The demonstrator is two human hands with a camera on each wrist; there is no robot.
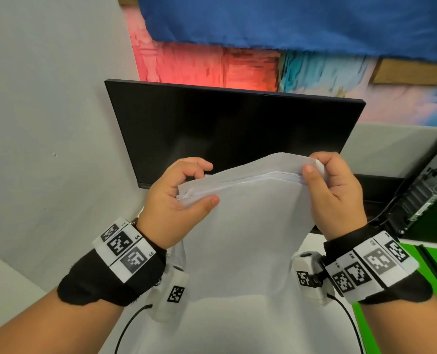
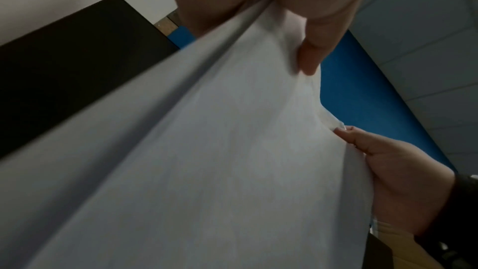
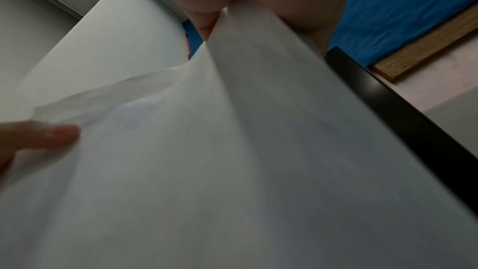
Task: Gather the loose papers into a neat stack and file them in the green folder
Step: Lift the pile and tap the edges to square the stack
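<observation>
A stack of white papers [image 1: 243,231] stands upright in front of me, held by its top edge. My left hand [image 1: 184,192] pinches the top left corner between thumb and curled fingers. My right hand [image 1: 324,180] pinches the top right corner the same way. The sheets' upper edges show as a slightly uneven bundle. The papers [image 2: 220,150] fill the left wrist view, with the right hand [image 2: 388,171] at their far edge. In the right wrist view the papers [image 3: 232,161] also fill the frame, and the left hand's fingertip [image 3: 62,132] rests on them. The green folder [image 1: 432,272] lies at the right on the desk.
A black monitor [image 1: 232,129] stands just behind the papers. A computer case [image 1: 426,195] with cables sits at the right. The white desk [image 1: 238,328] lies below the papers. A grey wall runs along the left.
</observation>
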